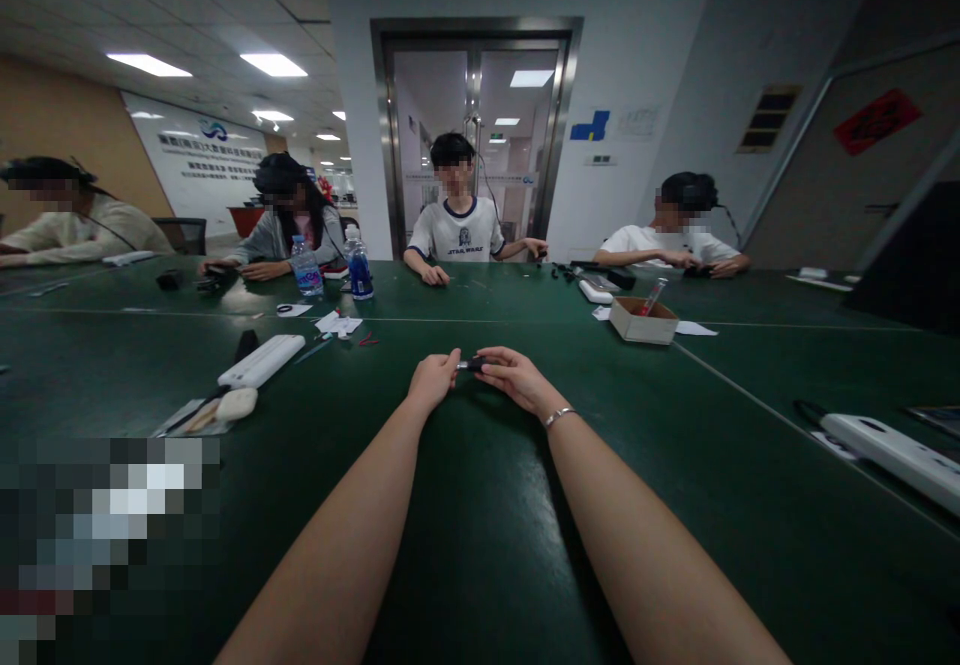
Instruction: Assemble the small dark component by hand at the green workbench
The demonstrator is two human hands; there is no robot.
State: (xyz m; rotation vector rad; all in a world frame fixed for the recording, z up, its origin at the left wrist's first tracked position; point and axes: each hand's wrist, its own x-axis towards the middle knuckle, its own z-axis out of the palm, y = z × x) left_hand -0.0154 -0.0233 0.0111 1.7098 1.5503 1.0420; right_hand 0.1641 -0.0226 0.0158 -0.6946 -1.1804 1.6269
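Note:
A small black stick-like object (472, 365) with a silvery left end is held level above the green table (480, 535), between my two hands. Its exact kind is too small to make out. My left hand (433, 382) is closed, with thumb and fingers at the silvery end. The fingers of my right hand (519, 377) pinch the black end from the other side, and a silver bracelet (559, 415) circles that wrist. My fingertips hide part of the object at both ends.
To the left lie a white power strip (262, 360) and a rounded white item (237, 404). Two water bottles (359, 267) stand farther back. A small open box (643, 326) and another power strip (892, 455) are at right. Several people sit across the table.

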